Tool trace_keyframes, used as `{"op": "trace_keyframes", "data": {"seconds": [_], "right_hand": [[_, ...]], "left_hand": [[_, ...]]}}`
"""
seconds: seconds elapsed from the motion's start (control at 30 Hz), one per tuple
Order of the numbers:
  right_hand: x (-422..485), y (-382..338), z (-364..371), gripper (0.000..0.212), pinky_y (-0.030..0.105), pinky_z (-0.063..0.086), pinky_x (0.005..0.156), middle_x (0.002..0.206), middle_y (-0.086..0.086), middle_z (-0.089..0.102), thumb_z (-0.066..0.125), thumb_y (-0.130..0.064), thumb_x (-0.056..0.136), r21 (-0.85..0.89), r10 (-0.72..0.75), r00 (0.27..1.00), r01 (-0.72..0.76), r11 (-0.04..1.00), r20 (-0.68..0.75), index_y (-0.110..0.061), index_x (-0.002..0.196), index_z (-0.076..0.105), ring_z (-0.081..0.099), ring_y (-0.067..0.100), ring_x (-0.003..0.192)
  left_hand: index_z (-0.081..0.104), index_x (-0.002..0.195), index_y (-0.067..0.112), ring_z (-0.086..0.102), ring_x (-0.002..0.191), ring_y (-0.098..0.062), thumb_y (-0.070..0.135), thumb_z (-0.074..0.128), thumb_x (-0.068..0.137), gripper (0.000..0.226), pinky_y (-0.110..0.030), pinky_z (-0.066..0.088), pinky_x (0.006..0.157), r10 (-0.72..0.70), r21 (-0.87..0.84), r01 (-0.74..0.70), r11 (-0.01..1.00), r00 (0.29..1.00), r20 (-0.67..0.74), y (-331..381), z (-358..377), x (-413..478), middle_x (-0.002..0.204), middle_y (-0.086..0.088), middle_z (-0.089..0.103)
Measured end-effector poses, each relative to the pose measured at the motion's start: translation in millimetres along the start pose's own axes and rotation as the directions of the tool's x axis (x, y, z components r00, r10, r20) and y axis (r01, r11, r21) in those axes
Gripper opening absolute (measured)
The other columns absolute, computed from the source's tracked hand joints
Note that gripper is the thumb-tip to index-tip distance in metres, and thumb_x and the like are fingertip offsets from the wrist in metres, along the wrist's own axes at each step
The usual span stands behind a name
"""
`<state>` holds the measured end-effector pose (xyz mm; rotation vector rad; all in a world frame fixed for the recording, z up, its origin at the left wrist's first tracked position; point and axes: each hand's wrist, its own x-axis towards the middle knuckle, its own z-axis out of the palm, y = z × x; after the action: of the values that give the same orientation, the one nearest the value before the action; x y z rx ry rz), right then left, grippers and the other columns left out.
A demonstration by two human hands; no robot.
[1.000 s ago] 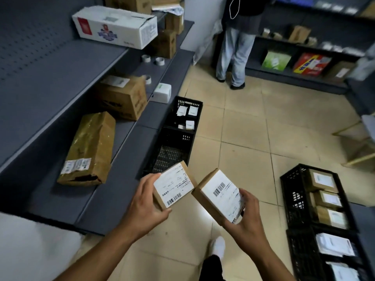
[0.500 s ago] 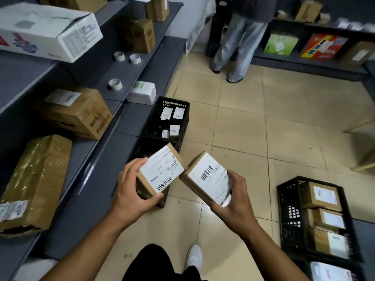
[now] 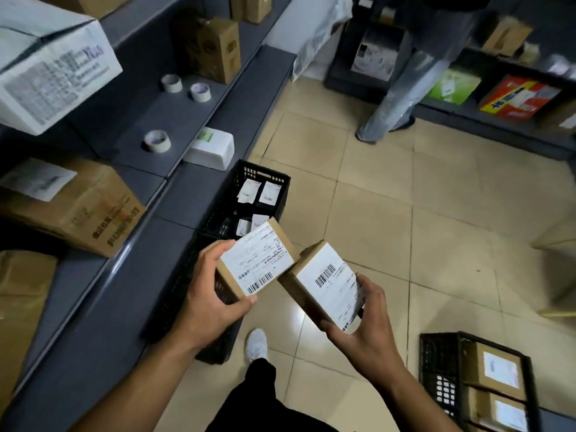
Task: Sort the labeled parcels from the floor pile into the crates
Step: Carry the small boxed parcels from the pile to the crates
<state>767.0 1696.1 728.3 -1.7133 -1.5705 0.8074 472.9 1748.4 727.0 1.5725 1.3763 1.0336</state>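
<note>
My left hand [image 3: 208, 294] grips a small brown parcel [image 3: 258, 260] with a white barcode label, held over the near end of the black crates by the shelving. My right hand [image 3: 364, 325] grips a second labeled brown parcel [image 3: 327, 285] just to its right, above the tiled floor. The far black crate [image 3: 274, 179] holds several small white-labeled packets. A nearer black crate [image 3: 215, 350] stands under my left hand, its inside hidden. At the lower right another black crate [image 3: 436, 369] holds labeled brown boxes [image 3: 495, 366]. The floor pile is out of view.
Grey shelving [image 3: 174, 201] runs along the left with cardboard boxes [image 3: 71, 210], tape rolls [image 3: 156, 140] and a white box [image 3: 212, 149]. A person [image 3: 405, 76] stands at the far shelves. My white shoe [image 3: 257, 344] is on the tiled floor [image 3: 405, 229].
I have stepped forward along the shelving. Both hands still hold their parcels, and the left parcel is now closer to the far crate.
</note>
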Motion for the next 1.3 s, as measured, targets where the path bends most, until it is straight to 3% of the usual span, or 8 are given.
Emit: {"op": "trace_keyframes", "data": {"seconds": [0.17, 0.47, 0.63, 0.8, 0.93, 1.03, 1.13, 1.3], "right_hand": [[86, -22, 5, 0.095, 0.011, 0.044, 0.094, 0.133, -0.027, 0.041, 0.091, -0.029, 0.068, -0.005, -0.086, 0.996, 0.086, 0.996, 0.019, -0.053, 0.136, 0.031, 0.048, 0.005, 0.127], [226, -34, 44, 0.094, 0.009, 0.041, 0.095, 0.133, -0.034, 0.036, 0.09, -0.036, 0.067, 0.046, -0.162, 0.963, 0.156, 0.987, 0.214, -0.045, 0.139, 0.031, 0.046, -0.001, 0.128], [321, -21, 74, 0.094, 0.009, 0.038, 0.1, 0.136, -0.03, 0.036, 0.088, -0.035, 0.069, 0.055, -0.247, 0.875, 0.247, 0.968, 0.417, -0.034, 0.146, 0.033, 0.043, 0.0, 0.13], [436, 12, 113, 0.091, 0.028, 0.046, 0.093, 0.126, -0.012, 0.04, 0.084, -0.049, 0.072, 0.033, -0.208, 0.829, 0.224, 0.974, 0.518, -0.028, 0.147, 0.037, 0.044, 0.007, 0.117], [533, 64, 142, 0.092, 0.045, 0.05, 0.1, 0.128, 0.002, 0.044, 0.069, -0.063, 0.077, -0.047, -0.132, 0.798, 0.197, 0.979, 0.589, -0.028, 0.154, 0.031, 0.038, 0.005, 0.114], [590, 109, 168, 0.1, 0.041, 0.046, 0.102, 0.134, 0.011, 0.041, 0.052, -0.073, 0.079, -0.098, -0.079, 0.767, 0.182, 0.978, 0.636, -0.02, 0.159, 0.026, 0.033, -0.003, 0.11], [636, 162, 209, 0.097, 0.05, 0.051, 0.099, 0.133, 0.014, 0.042, 0.054, -0.069, 0.08, -0.157, -0.027, 0.722, 0.187, 0.97, 0.691, -0.02, 0.158, 0.026, 0.033, 0.002, 0.113], [671, 260, 310, 0.096, 0.051, 0.049, 0.097, 0.129, 0.013, 0.047, 0.06, -0.064, 0.071, -0.184, 0.018, 0.706, 0.159, 0.97, 0.708, -0.022, 0.153, 0.033, 0.036, 0.02, 0.121]], "left_hand": [[0.051, 0.127, 0.029, 0.048, 0.135, -0.023, 0.033, 0.077, 0.071, 0.063, -0.037, 0.045, 0.109, 0.059, -0.059, -0.064, 0.996, 0.995, -0.086, -5, -25, 82, 0.14, 0.002, 0.05], [0.057, 0.106, 0.023, 0.045, 0.137, -0.015, 0.029, 0.074, 0.074, 0.036, -0.009, 0.038, 0.102, 0.013, 0.083, 0.003, 0.997, 0.983, -0.183, -28, -62, 171, 0.143, -0.001, 0.044], [0.052, 0.122, 0.036, 0.036, 0.14, -0.005, 0.001, 0.08, 0.071, 0.068, -0.017, 0.036, 0.108, -0.156, 0.178, 0.209, 0.962, 0.95, -0.27, -52, -59, 192, 0.147, 0.008, 0.038], [0.029, 0.146, 0.047, 0.035, 0.13, -0.014, 0.02, 0.083, 0.064, 0.101, -0.036, 0.037, 0.109, -0.388, 0.279, 0.542, 0.793, 0.801, -0.455, -88, -32, 236, 0.14, 0.011, 0.033], [0.017, 0.153, 0.047, 0.033, 0.129, -0.021, 0.03, 0.083, 0.066, 0.11, -0.044, 0.039, 0.109, -0.568, 0.182, 0.742, 0.645, 0.625, -0.536, -131, 10, 281, 0.138, 0.006, 0.03], [0.02, 0.154, 0.042, 0.041, 0.129, -0.024, 0.041, 0.087, 0.066, 0.111, -0.044, 0.044, 0.108, -0.595, 0.159, 0.788, 0.595, 0.565, -0.572, -182, 48, 306, 0.14, 0.001, 0.033], [0.026, 0.155, 0.042, 0.049, 0.126, -0.02, 0.039, 0.085, 0.073, 0.101, -0.033, 0.047, 0.098, -0.638, 0.099, 0.83, 0.55, 0.493, -0.592, -240, 90, 322, 0.142, 0.001, 0.034], [0.003, 0.155, 0.053, 0.039, 0.13, -0.029, 0.031, 0.083, 0.071, 0.118, -0.046, 0.046, 0.103, -0.778, 0.004, 0.909, 0.416, 0.358, -0.517, -367, 148, 350, 0.137, -0.003, 0.031]]}}
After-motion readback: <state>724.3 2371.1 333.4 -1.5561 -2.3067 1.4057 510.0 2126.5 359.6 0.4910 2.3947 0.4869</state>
